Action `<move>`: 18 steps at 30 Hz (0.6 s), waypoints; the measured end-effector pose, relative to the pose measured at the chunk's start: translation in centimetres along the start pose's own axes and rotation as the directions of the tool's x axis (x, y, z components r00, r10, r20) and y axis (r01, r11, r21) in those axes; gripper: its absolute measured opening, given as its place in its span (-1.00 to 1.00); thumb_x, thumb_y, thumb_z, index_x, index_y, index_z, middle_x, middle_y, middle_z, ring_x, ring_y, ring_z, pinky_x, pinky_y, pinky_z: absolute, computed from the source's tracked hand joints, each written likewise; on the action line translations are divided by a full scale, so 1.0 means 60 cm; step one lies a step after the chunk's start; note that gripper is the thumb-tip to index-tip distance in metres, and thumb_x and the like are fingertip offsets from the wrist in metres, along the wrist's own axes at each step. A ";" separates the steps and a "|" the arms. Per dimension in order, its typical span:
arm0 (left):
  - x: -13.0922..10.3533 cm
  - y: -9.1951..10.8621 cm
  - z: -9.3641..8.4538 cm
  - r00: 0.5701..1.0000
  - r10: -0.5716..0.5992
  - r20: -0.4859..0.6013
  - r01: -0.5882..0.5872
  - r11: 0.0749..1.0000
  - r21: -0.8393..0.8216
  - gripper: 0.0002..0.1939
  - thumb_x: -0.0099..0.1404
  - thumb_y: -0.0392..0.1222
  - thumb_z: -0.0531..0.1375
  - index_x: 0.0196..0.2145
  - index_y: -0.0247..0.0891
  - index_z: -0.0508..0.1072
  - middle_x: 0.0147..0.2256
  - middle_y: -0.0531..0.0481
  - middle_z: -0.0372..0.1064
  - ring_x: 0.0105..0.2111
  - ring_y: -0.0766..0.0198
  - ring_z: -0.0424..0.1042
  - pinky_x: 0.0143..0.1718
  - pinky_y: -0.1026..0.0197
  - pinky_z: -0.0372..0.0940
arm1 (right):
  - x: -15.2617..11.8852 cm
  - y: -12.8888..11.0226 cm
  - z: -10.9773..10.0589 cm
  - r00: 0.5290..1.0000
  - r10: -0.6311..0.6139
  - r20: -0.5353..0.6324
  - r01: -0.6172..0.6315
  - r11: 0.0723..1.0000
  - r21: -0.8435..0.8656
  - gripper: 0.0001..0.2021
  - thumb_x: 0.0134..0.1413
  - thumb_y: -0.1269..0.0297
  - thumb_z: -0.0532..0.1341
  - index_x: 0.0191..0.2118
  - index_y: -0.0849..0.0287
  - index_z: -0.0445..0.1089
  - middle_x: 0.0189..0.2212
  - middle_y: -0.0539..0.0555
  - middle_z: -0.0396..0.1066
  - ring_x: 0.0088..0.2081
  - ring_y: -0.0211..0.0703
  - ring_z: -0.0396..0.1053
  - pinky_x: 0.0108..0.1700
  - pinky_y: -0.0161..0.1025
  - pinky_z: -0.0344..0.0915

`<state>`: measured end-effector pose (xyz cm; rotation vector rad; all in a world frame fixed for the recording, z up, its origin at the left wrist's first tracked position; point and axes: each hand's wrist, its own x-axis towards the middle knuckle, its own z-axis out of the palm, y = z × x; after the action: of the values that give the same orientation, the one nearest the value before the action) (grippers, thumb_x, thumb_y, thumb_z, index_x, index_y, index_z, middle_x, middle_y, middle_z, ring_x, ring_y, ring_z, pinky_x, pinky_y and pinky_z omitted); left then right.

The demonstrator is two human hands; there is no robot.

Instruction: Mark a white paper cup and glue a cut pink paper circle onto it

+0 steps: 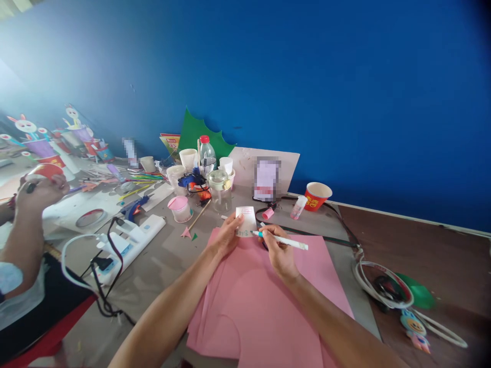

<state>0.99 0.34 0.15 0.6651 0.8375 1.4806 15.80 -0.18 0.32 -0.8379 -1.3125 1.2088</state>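
Between the thumb and fingers of my left hand (229,231) is a small white paper piece (246,217), held upright. It has a small red-outlined box near its top and greenish-grey marks along its lower edge; whether it is flat or curved I cannot tell. My right hand (279,250) is closed around a white marker (289,242) with a teal band, its tip at the lower right of the paper. Both hands are above a stack of large pink paper sheets (268,306), with a curved outline visible on the left.
A glass jar (221,197), pink-lidded tub (180,209), glue bottle (298,208) and red paper cup (317,197) stand beyond my hands. To the left lie a power strip (148,232) and a blue glue gun (134,206). A co-worker's hands (44,189) hold a cup at far left.
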 end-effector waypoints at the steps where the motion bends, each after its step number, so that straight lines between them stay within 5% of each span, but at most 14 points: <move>1: 0.000 0.000 0.000 1.000 0.001 0.001 -0.001 1.000 0.001 -0.52 -0.07 0.05 0.44 -0.27 -0.32 0.51 -0.46 0.01 0.43 -0.40 0.25 0.43 -0.36 0.26 0.28 | 0.000 0.001 0.000 1.000 -0.006 0.003 0.006 1.000 -0.010 -0.80 0.08 0.16 0.18 -0.46 0.15 0.37 -0.60 -0.06 0.29 -0.56 -0.29 0.16 -0.51 -0.32 0.11; 18: 0.000 0.000 0.000 1.000 0.003 -0.004 -0.003 1.000 0.014 -0.54 -0.04 0.04 0.43 -0.28 -0.33 0.50 -0.45 -0.01 0.43 -0.39 0.24 0.43 -0.36 0.25 0.26 | -0.001 -0.002 0.000 1.000 -0.001 0.010 0.001 1.000 -0.025 -0.81 0.07 0.16 0.17 -0.45 0.14 0.38 -0.59 -0.05 0.29 -0.55 -0.26 0.17 -0.50 -0.30 0.12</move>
<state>0.96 0.33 0.17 0.6743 0.8509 1.4800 15.85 -0.24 0.42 -0.8502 -1.3389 1.1996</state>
